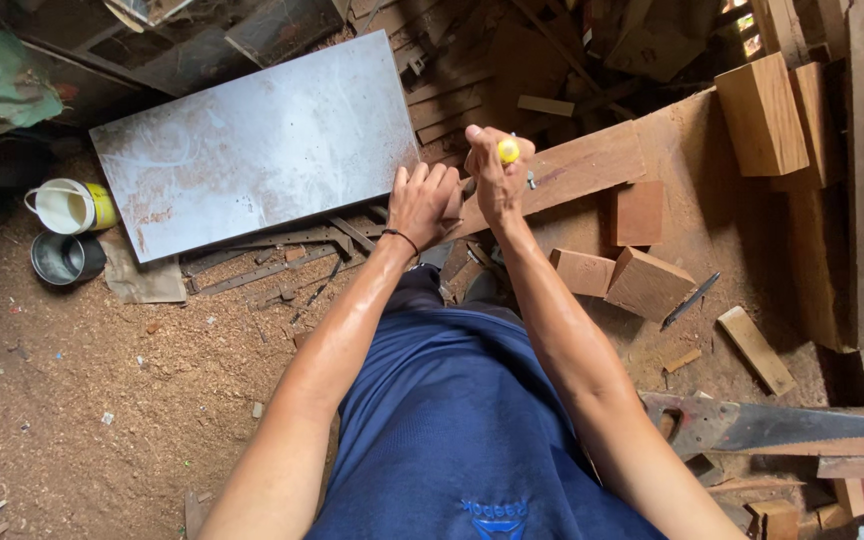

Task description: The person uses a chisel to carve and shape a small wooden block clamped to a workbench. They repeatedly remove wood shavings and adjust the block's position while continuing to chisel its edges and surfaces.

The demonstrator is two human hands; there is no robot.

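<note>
A white tub with a yellow label (pixel 72 206) is sitting at far left on the sawdust floor, above a round metal tin (pixel 60 258). Right of the grey metal sheet (pixel 252 145), the left hand (pixel 422 203) is pressing flat on a reddish plank (pixel 572 170). The right hand (pixel 493 175) is clenching a yellow-capped tool (pixel 508 151) upright on it. A handsaw (pixel 782 425) is lying far right.

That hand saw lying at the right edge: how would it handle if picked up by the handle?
The hand saw has a long, thin metal blade, so it would probably flex and wobble at the far end. It lies flat on wood scraps, so it is unlikely to roll. The toothed edge looks exposed and may snag.
</note>
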